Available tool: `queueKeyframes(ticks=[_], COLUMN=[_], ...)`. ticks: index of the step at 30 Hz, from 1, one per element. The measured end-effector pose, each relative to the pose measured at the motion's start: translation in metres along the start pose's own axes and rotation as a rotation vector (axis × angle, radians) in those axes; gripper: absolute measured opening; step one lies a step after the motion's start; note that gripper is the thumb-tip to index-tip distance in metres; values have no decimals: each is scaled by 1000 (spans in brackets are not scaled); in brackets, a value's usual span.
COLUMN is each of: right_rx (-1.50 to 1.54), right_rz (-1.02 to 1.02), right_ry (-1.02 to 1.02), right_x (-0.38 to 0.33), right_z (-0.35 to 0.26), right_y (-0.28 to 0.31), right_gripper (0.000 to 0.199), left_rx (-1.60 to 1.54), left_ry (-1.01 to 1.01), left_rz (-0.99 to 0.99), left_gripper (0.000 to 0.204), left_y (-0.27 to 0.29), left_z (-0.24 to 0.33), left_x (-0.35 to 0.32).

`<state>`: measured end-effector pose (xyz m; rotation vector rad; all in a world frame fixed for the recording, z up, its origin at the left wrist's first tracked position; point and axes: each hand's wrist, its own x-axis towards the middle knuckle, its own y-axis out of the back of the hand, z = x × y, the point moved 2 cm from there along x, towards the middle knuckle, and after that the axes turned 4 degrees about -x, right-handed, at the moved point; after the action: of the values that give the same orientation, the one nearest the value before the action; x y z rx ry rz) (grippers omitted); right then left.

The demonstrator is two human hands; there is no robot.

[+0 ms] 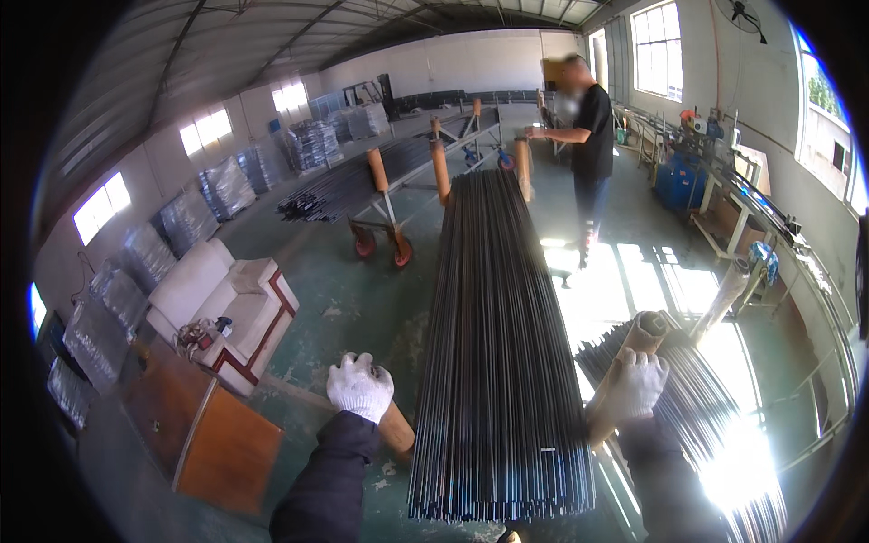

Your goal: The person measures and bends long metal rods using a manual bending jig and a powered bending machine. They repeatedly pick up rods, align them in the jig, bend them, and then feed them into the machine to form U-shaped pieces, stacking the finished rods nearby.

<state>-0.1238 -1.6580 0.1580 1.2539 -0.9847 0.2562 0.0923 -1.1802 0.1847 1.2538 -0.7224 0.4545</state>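
Observation:
A long bundle of thin dark rods (498,335) lies in front of me, its near ends almost level with each other. My left hand (360,387), in a white glove, is closed over the top of a brown-wrapped post (396,429) at the bundle's left side. On the right, my gloved right hand (639,385) grips another brown-wrapped post (648,331), whose rolled upper end shows above the fingers. Both hands are beside the rods, not on them. Two more brown-wrapped posts, left (440,172) and right (524,170), flank the bundle's far end.
A person (592,154) in dark clothes stands beyond the far right post. More rods (697,389) lie at the right in bright sunlight. To the left are a pale armchair (226,299), a brown wooden cabinet (222,443) and a wheeled rack (385,213). A blue machine (679,181) stands far right.

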Motion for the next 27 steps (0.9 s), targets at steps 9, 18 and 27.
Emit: queueKeyframes(ticks=[9,18,27], right_rx=[-7,36,22], right_rz=[218,104,199], right_ry=[33,18,47], right_x=[37,82,118], right_z=[-6,-11,7], right_y=[-48,-96,-150], right_gripper=[13,13,5], left_rx=[39,75,-7], left_ry=[-15,-79,-137], left_rz=[-9,-38,-62], left_gripper=[14,21,19], left_y=[-68,-134,-199], left_z=[5,2,37], left_x=[41,88,140])
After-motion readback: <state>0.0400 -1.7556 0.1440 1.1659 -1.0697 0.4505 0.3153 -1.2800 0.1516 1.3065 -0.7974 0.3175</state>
